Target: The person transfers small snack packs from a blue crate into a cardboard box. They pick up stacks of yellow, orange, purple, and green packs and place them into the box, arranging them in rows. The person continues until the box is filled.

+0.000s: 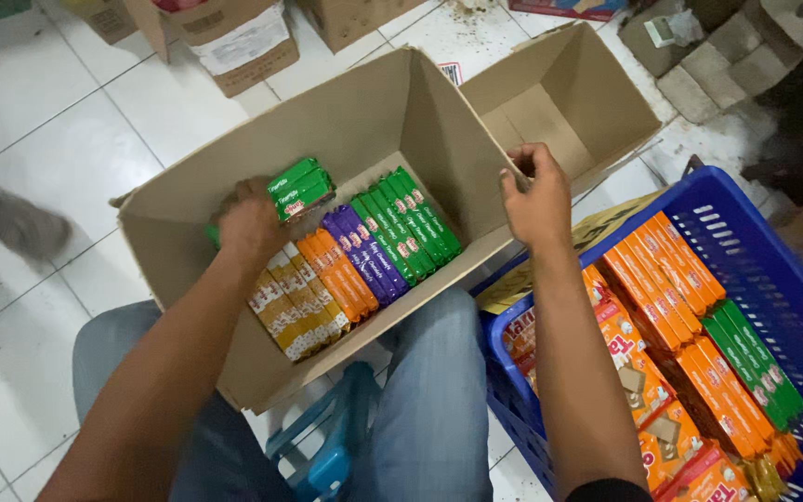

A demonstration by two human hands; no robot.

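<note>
Left hand closed on green packs, lowering into cardboard box beside packed row. Right hand gripping box wall, steadying. Blue crate right of right hand.

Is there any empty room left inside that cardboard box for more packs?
Yes: bare cardboard box floor shows beyond the green packs, toward the far wall. The near side is crowded with rows of packs. The left hand holds green packs; the right hand grips the wall.

Matt brown cardboard box, glossy foil-like snack packets, hard blue plastic crate, smooth white floor tiles, soft grey denim jeans
</note>
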